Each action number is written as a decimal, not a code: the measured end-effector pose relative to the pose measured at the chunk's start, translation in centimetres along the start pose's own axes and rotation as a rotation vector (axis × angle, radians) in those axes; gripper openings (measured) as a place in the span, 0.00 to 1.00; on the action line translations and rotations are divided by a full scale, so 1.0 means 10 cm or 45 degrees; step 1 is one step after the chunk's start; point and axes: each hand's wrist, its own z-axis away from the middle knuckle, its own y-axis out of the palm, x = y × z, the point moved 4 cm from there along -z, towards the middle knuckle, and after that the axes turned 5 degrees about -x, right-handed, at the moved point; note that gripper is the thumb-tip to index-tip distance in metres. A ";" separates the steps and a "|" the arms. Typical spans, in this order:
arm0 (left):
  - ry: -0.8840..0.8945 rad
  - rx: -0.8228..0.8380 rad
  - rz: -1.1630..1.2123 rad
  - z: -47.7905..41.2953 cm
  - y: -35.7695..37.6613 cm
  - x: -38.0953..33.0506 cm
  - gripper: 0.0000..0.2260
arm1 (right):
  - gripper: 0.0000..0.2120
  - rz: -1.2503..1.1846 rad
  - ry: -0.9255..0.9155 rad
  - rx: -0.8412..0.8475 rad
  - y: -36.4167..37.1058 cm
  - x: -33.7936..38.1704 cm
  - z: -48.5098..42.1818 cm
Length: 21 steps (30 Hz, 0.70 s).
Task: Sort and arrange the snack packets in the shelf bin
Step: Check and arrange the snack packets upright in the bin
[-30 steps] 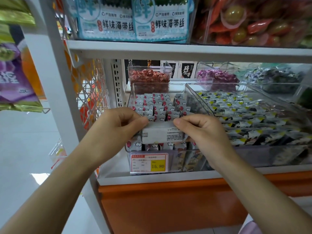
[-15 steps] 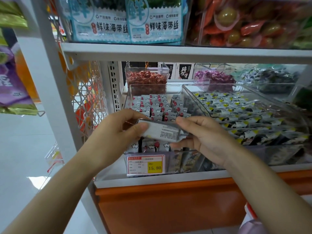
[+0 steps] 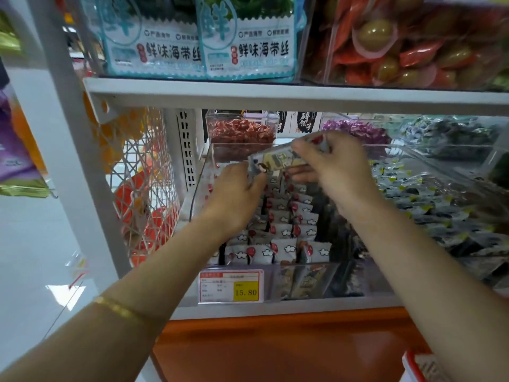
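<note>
Through the head camera I see two hands over one clear plastic shelf bin. The left hand pinches one end of one small grey foil snack packet, and the right hand grips its other end. The packet is above the back rows of grey cloud-print packets, which are too many to count.
</note>
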 end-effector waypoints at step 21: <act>-0.464 0.472 -0.751 -0.71 0.39 0.58 0.38 | 0.12 0.185 -0.013 0.015 0.62 -0.28 -0.88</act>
